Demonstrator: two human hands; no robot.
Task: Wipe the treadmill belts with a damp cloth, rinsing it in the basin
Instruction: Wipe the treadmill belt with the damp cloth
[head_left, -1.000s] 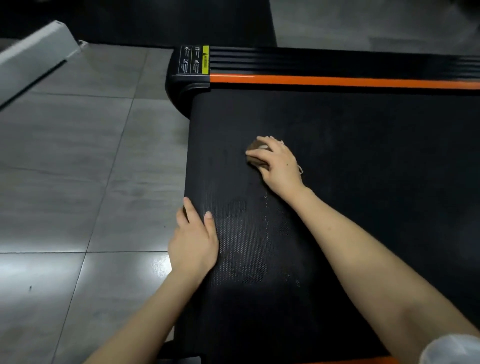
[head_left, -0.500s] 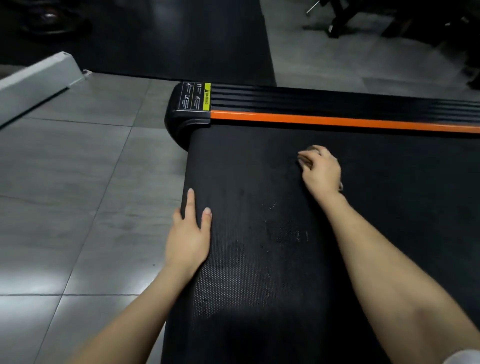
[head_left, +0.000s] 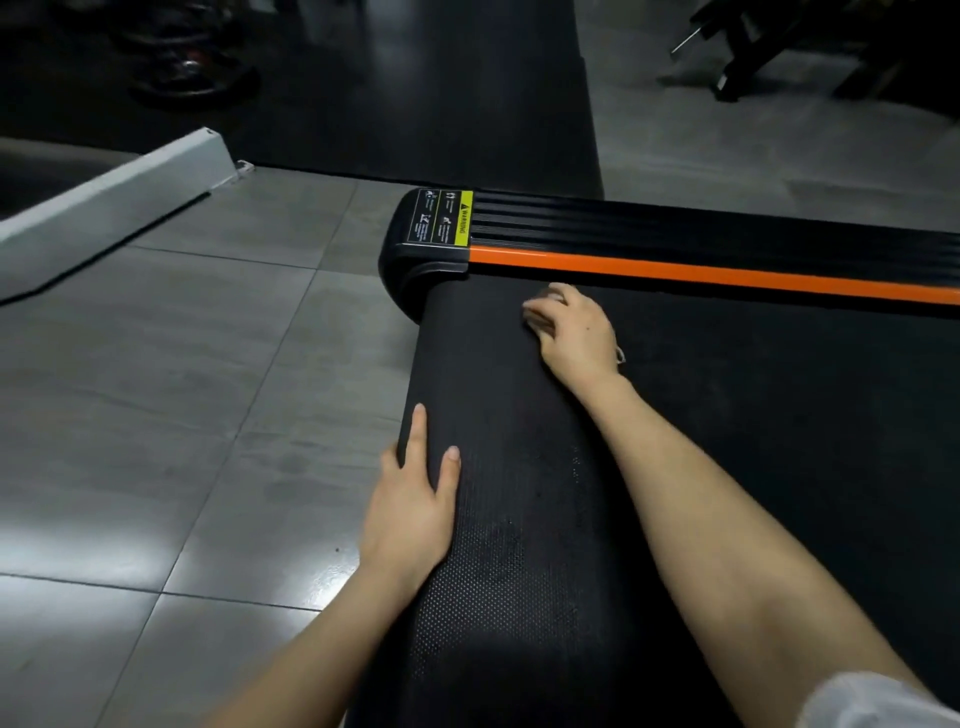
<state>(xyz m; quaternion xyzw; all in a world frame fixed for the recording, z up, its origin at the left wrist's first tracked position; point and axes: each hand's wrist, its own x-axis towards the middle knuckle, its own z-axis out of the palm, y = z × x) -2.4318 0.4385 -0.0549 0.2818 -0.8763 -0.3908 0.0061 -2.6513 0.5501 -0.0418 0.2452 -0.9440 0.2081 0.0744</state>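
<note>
We find the right hand on the black textured treadmill belt, near the belt's far edge beside the orange rail stripe. Its fingers are curled over the pale cloth, of which only a scrap shows at the wrist. The left hand lies flat on the belt's left edge, fingers straight and thumb spread onto the belt surface.

Treadmill belt: black, finely dotted surface, lying flat, its near-left end rounding downward. Cloth: small bunched wad, mostly hidden under the curled fingers of my right hand, pressed onto the belt near its far edge; only a brownish fringe shows.
</note>
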